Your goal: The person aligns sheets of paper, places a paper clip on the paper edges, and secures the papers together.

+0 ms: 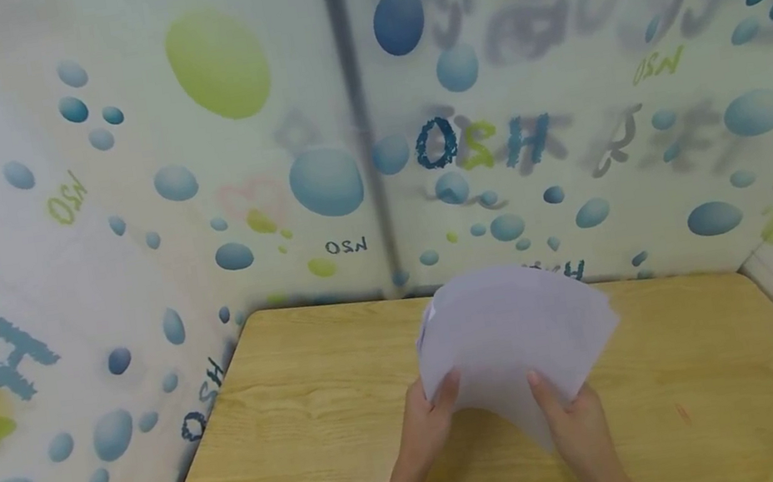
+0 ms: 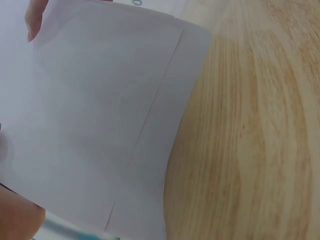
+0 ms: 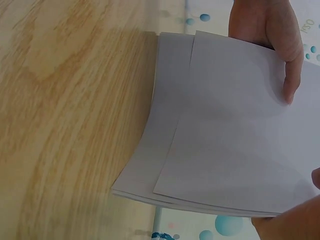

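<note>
The left hand [image 1: 426, 420] has its thumb laid over the near left edge of a stack of white paper sheets [image 1: 516, 338], with the fingers curled behind, so the stack is pinched between them. The right hand [image 1: 575, 422] grips the near right edge the same way, thumb on top and fingers underneath. In the right wrist view the sheets [image 3: 225, 150] are fanned and out of register: the top sheet sits offset from those below, and several edges show separately at the lower corner. The left wrist view shows the same offset, one sheet edge running across the paper [image 2: 100, 125]. The stack is held bowed and lifted above the wooden table [image 1: 294, 424], over its far middle portion, not resting flat on it. Judged from the misaligned edges, squaring of the stack appears unfinished; alignment remains outstanding. Behind the table stands a wall [image 1: 194, 179] printed with blue and green bubbles.
</note>
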{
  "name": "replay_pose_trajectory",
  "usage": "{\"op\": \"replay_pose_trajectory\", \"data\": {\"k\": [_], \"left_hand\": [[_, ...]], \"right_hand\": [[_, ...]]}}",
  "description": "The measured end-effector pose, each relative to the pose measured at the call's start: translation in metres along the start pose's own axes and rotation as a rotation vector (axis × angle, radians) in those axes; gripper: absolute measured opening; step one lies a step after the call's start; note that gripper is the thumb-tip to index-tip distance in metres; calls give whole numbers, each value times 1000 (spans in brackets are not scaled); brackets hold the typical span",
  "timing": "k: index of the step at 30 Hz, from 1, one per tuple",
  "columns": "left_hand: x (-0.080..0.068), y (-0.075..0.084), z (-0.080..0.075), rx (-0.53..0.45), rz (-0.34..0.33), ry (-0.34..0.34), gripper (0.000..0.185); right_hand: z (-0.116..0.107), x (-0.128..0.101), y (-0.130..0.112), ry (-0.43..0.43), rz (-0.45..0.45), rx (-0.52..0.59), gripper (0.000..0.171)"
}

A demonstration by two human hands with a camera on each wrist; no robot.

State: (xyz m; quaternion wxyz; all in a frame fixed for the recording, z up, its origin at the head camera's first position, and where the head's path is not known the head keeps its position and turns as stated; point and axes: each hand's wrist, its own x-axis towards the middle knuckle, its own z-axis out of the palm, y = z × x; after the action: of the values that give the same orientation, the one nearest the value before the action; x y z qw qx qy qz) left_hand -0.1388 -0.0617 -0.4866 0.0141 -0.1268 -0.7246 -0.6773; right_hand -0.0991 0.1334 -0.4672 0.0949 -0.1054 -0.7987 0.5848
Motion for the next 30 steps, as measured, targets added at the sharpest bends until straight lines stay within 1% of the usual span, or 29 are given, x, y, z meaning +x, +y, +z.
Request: {"op": "replay_pose_trajectory", "data": {"k": [2, 7, 13, 17, 21, 23, 25, 29, 30], "left_hand": [[-2, 5, -1, 19, 5, -6, 25], [-6, 18, -2, 25, 6, -10, 26], [-9, 18, -2, -14, -2, 9, 23], [-10, 16, -3, -40, -31, 17, 22], [-9, 21, -4, -24, -36, 37, 20], [-9, 28, -5, -4, -21, 50, 18], [-7, 36, -5, 12, 9, 66, 16], [-3, 53, -6, 44, 119, 86, 9], [0, 55, -7, 50, 143, 93, 9]], "right_hand": [[0, 0, 2, -9, 10, -6, 45], [2, -1, 6, -6, -12, 1, 43], [2, -1, 8, -17, -1, 27, 43], [2, -1, 9, -22, 0, 36, 42], [2, 0, 10, -16, -11, 30, 38], [3, 0, 11, -5, -25, 24, 35], [3, 1, 11, 7, -46, 26, 33], [5, 4, 12, 32, -99, 43, 29], [6, 4, 13, 34, -104, 45, 29]]}}
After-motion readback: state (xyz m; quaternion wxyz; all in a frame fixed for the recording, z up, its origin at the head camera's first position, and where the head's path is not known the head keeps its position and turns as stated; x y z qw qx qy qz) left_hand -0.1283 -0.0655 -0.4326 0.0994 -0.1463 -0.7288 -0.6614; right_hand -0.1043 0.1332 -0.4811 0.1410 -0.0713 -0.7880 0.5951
